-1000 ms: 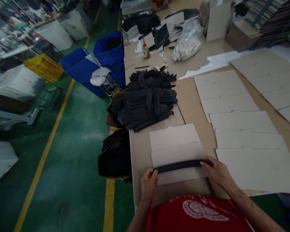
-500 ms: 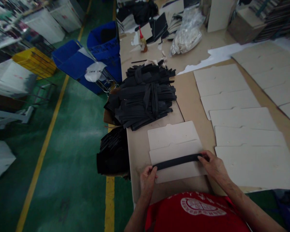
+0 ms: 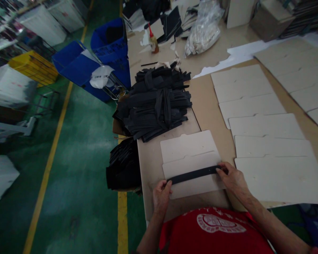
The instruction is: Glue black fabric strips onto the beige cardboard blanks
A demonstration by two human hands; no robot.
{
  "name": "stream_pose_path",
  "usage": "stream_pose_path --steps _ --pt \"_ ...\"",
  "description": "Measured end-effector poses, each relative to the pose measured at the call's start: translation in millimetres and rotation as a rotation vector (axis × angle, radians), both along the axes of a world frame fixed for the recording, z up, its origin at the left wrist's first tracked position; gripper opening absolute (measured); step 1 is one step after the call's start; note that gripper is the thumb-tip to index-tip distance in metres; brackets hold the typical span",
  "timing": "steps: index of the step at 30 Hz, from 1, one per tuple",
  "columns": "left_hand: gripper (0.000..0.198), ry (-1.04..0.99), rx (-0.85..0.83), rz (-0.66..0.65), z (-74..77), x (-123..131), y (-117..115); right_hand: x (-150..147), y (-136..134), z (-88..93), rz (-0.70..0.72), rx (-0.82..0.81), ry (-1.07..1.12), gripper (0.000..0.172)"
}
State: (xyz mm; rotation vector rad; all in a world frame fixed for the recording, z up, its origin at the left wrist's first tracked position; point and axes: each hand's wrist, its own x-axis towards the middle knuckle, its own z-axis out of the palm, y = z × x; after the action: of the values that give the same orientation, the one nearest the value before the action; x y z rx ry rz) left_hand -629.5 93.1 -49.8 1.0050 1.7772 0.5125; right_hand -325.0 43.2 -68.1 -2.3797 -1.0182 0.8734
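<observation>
A narrow black fabric strip [image 3: 193, 175] stretches between my two hands, lying along the nearest of a few overlapping beige boards [image 3: 196, 188]. My left hand [image 3: 161, 194] pinches the strip's left end between thumb and fingers, at the board's left edge. At the right end, my right hand [image 3: 231, 176] grips the strip in the same way, by the board's right side. Beyond the boards lies a pile of bundled black strips [image 3: 159, 109]. Whether the strip is pressed flat on the board I cannot tell.
More beige boards [image 3: 278, 180] lie overlapped in rows on the right. At the back are a red-tipped glue bottle [image 3: 153, 42] and a clear plastic bag [image 3: 204, 31]. Left of the table edge stand blue bins [image 3: 108, 42] and a box of black pieces [image 3: 123, 165].
Both hands keep hold of the black strip in nearly the same place on the board. The whole view has shifted slightly, with the scene sitting a little higher and further left.
</observation>
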Motion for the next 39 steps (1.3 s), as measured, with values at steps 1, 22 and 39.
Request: stream_pose_path --steps 1,22,39 --pt "0.051 0.001 0.002 -0.002 -0.3 0 0 0 0 -0.5 0.003 0.007 -0.005 0.035" --pt "0.051 0.031 0.026 -0.014 -7.7 1 -1 -4 -5 -9.1 0.053 0.066 -0.101 0.035" --pt "0.036 0.019 0.162 -0.063 -25.9 -2 -13 -14 -8 -11.0 0.224 0.156 -0.361 0.027"
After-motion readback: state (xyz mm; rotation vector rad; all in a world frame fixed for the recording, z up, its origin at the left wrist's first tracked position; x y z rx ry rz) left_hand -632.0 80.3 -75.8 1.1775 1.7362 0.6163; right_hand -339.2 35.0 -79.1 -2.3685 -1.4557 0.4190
